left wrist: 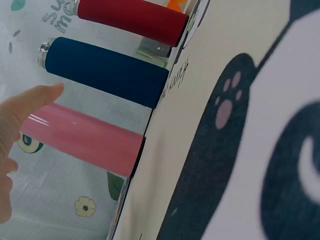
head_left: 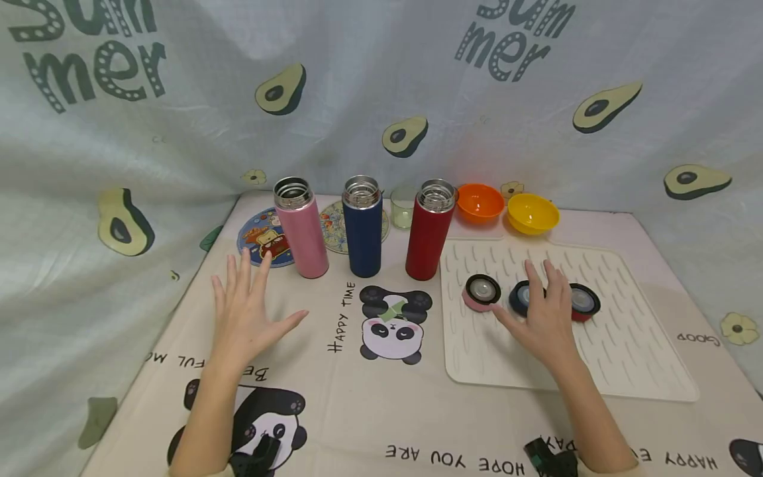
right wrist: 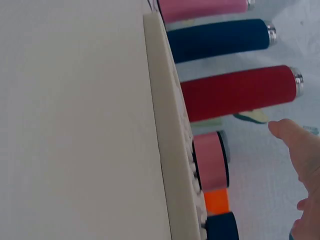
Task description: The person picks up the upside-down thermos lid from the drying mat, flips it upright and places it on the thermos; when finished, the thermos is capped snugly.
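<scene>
Left hand (head_left: pixel 247 311) is spread wide and flat, holding nothing, left of centre just below the pink flask (head_left: pixel 301 226). Right hand (head_left: pixel 545 318) is open too, fingers straight over the blue lid (head_left: pixel 520 298) on the white mat (head_left: pixel 632 344), right of centre, between the pink lid (head_left: pixel 481 292) and the red lid (head_left: pixel 584 302).

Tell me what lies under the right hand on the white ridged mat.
Under the right hand lies a dark blue round lid, flanked by pink lid and red lid. Fingers cover its middle.
</scene>
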`<state>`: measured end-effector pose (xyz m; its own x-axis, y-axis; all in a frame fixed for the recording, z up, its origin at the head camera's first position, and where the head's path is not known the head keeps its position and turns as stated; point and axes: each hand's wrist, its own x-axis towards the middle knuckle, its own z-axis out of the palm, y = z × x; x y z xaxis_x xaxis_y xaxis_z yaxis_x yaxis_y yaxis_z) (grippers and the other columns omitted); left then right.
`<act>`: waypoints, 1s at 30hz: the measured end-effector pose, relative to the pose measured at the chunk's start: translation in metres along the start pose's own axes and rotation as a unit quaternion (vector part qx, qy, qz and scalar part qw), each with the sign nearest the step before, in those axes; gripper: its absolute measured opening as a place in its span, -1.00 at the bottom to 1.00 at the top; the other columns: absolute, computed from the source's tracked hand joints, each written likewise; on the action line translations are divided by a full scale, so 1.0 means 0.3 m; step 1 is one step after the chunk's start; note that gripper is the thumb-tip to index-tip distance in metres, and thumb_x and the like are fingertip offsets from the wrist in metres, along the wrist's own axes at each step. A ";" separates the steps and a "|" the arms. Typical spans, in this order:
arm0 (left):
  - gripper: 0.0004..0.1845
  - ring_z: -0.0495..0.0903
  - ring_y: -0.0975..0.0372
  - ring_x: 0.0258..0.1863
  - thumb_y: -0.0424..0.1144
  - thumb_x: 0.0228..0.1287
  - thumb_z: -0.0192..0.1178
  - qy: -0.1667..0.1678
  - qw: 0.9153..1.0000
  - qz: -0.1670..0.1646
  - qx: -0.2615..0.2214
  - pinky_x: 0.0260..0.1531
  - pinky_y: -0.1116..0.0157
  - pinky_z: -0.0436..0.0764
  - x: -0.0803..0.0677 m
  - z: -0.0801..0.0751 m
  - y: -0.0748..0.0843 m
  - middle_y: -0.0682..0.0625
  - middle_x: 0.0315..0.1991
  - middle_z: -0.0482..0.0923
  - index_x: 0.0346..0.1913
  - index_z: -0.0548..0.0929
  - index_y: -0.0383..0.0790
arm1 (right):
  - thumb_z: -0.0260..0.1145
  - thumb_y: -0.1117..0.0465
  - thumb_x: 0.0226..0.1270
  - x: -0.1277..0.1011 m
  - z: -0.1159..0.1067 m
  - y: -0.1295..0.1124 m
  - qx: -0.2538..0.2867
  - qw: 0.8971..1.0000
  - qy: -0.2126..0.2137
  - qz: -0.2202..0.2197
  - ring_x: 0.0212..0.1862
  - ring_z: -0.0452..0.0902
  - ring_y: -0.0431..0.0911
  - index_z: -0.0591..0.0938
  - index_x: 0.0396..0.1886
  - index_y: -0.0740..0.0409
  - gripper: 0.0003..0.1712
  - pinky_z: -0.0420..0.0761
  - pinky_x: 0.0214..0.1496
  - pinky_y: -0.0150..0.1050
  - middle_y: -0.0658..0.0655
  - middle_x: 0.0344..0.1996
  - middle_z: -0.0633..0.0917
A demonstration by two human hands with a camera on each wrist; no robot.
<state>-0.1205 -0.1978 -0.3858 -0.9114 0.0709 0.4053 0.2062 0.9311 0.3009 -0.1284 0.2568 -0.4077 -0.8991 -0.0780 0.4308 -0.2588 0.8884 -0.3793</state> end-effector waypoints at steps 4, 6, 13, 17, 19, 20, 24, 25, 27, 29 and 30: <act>0.13 -0.36 -0.01 0.40 0.20 -0.25 0.39 0.015 0.999 0.008 -0.038 0.25 -0.14 -0.34 0.008 0.020 0.009 -0.27 0.41 -0.15 0.39 0.10 -0.20 | 0.43 -0.05 -0.06 0.017 0.045 -0.012 0.023 1.000 0.002 -0.014 0.27 -0.06 0.34 0.13 0.37 0.20 0.05 0.05 0.18 0.28 0.38 0.32 0.03; 0.12 -0.32 -0.01 0.40 0.18 -0.26 0.41 0.021 0.998 0.011 -0.055 0.26 -0.14 -0.30 0.012 0.033 0.014 -0.26 0.41 -0.12 0.39 0.12 -0.20 | 0.45 -0.01 -0.09 0.024 0.068 -0.015 0.036 0.999 0.005 -0.019 0.25 -0.01 0.35 0.16 0.35 0.23 0.04 0.10 0.14 0.30 0.41 0.30 0.07; 0.04 -0.18 -0.01 0.40 0.06 -0.26 0.45 0.029 0.992 0.028 -0.123 0.27 -0.12 -0.19 0.015 0.081 0.040 -0.26 0.38 0.02 0.33 0.23 -0.29 | 0.45 0.11 -0.08 0.028 0.148 -0.007 0.081 0.996 -0.014 -0.042 0.23 0.04 0.35 0.20 0.29 0.34 -0.03 0.15 0.13 0.31 0.48 0.23 0.15; 0.00 -0.12 -0.01 0.39 0.00 -0.25 0.47 0.021 0.985 0.034 -0.165 0.30 -0.05 -0.15 0.007 0.106 0.051 -0.23 0.36 0.07 0.32 0.24 -0.28 | 0.42 0.14 -0.04 0.022 0.176 -0.001 0.098 0.993 -0.029 -0.051 0.24 0.04 0.32 0.17 0.30 0.35 -0.05 0.16 0.15 0.27 0.48 0.22 0.15; 0.00 -0.07 -0.02 0.38 -0.03 -0.24 0.48 0.013 0.982 0.034 -0.185 0.30 -0.04 -0.11 0.004 0.116 0.056 -0.22 0.36 0.08 0.32 0.24 -0.26 | 0.41 0.17 -0.02 0.020 0.185 0.002 0.105 0.993 -0.032 -0.051 0.23 0.06 0.31 0.15 0.31 0.37 -0.06 0.18 0.15 0.25 0.48 0.21 0.17; 0.00 -0.04 -0.03 0.37 -0.04 -0.24 0.48 0.008 0.980 0.034 -0.194 0.29 -0.05 -0.08 0.003 0.120 0.058 -0.22 0.36 0.08 0.32 0.23 -0.26 | 0.41 0.19 -0.01 0.019 0.189 0.003 0.108 0.992 -0.033 -0.050 0.22 0.08 0.30 0.14 0.31 0.39 -0.06 0.19 0.15 0.24 0.49 0.20 0.18; -0.01 0.04 -0.04 0.35 -0.08 -0.21 0.48 -0.016 0.974 0.028 -0.224 0.21 -0.13 0.10 -0.002 0.132 0.068 -0.20 0.37 0.06 0.33 0.22 -0.26 | 0.40 0.26 0.02 0.019 0.202 0.011 0.110 0.993 -0.032 -0.035 0.15 0.21 0.30 0.11 0.29 0.48 -0.07 0.26 0.14 0.17 0.52 0.10 0.28; -0.01 0.05 -0.04 0.34 -0.09 -0.21 0.48 -0.022 0.973 0.026 -0.230 0.18 -0.15 0.14 -0.003 0.134 0.071 -0.20 0.37 0.06 0.34 0.21 -0.25 | 0.39 0.27 0.03 0.019 0.204 0.012 0.110 0.993 -0.033 -0.028 0.14 0.23 0.29 0.10 0.29 0.50 -0.08 0.27 0.14 0.16 0.52 0.07 0.30; -0.03 0.06 -0.04 0.34 -0.08 -0.19 0.47 -0.036 0.971 0.023 -0.236 0.14 -0.17 0.19 -0.006 0.139 0.077 -0.18 0.38 0.05 0.34 0.21 -0.23 | 0.40 0.27 0.04 0.020 0.204 0.011 0.107 0.994 -0.034 -0.014 0.11 0.26 0.31 0.10 0.28 0.52 -0.08 0.30 0.11 0.16 0.53 0.04 0.33; -0.03 0.06 -0.03 0.34 -0.07 -0.17 0.46 -0.047 0.970 0.022 -0.238 0.14 -0.17 0.19 -0.008 0.143 0.084 -0.16 0.38 0.05 0.34 0.21 -0.20 | 0.39 0.26 0.05 0.021 0.205 0.009 0.106 0.994 -0.037 -0.002 0.10 0.28 0.31 0.10 0.29 0.52 -0.08 0.31 0.10 0.16 0.53 0.05 0.34; -0.03 0.05 -0.02 0.34 -0.05 -0.17 0.46 -0.053 0.970 0.020 -0.236 0.14 -0.17 0.19 -0.009 0.144 0.087 -0.15 0.38 0.05 0.35 0.21 -0.18 | 0.39 0.25 0.05 0.021 0.205 0.008 0.106 0.994 -0.038 0.003 0.10 0.28 0.31 0.11 0.29 0.51 -0.08 0.32 0.10 0.16 0.52 0.05 0.34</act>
<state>-0.1280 -0.1583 -0.4165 -0.9255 0.1631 0.3418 0.3596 0.6614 0.6582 -0.1563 0.2307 -0.4562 -0.9226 -0.1148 0.3683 -0.3151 0.7748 -0.5481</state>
